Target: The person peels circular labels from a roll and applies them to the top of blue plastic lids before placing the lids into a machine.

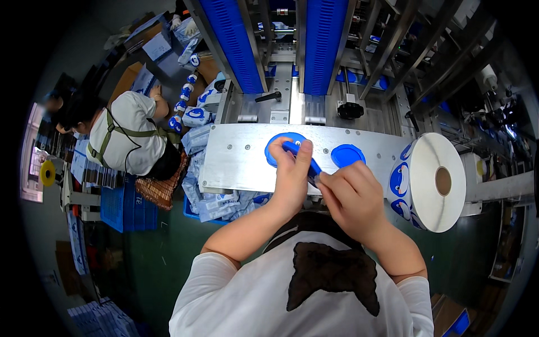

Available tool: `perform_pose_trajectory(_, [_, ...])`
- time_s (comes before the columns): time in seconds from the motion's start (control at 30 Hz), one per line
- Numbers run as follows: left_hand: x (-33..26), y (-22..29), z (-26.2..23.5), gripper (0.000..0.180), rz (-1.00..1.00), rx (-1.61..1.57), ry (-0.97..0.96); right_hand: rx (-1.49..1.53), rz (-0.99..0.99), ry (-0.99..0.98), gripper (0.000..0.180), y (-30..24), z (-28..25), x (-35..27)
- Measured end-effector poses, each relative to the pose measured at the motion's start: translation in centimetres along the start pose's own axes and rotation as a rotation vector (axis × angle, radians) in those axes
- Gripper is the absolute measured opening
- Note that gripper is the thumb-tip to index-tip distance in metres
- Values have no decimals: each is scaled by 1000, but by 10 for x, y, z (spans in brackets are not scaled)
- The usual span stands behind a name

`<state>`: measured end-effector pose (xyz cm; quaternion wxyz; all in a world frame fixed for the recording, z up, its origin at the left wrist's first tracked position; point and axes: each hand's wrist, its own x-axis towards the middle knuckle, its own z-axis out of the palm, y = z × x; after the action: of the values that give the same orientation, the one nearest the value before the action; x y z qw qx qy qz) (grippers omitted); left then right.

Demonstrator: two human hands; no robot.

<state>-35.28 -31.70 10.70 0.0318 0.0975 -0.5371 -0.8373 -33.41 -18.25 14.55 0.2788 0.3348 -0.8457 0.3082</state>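
"Where's your blue piece?"
"Between your left hand, pinching its eleven-o'clock end, and your right hand, pinching its five-o'clock end."
"Around it?"
"Blue disc at two o'clock, on the metal plate; label roll at three."

The piece in my fingers is blue; the bench beneath is silver-grey, the oval on its right blue. The roll at right is white, its core brown, its labels blue and white. My white shirt has a black patch.
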Motion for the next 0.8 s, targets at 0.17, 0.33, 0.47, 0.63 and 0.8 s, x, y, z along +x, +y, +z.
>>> perform_pose_trajectory(0.17, [19,-11,-7,45,50,38,85,256,-99,-207,20,-18,-12,-9])
perform_pose_trajectory(0.33, [25,2,-38,41,-297,-703,-369,338,150,-96,19,-6,-30,2])
perform_pose_trajectory(0.47, [11,10,-18,61,-547,-727,-469,350,144,-58,23,-2,-20,4])
perform_pose_trajectory(0.63, [-1,20,-5,46,-585,-596,-392,278,22,-22,21,-2,-9,14])
perform_pose_trajectory(0.8, [-6,26,-1,42,-616,-570,-442,244,-32,-70,22,3,-6,18])
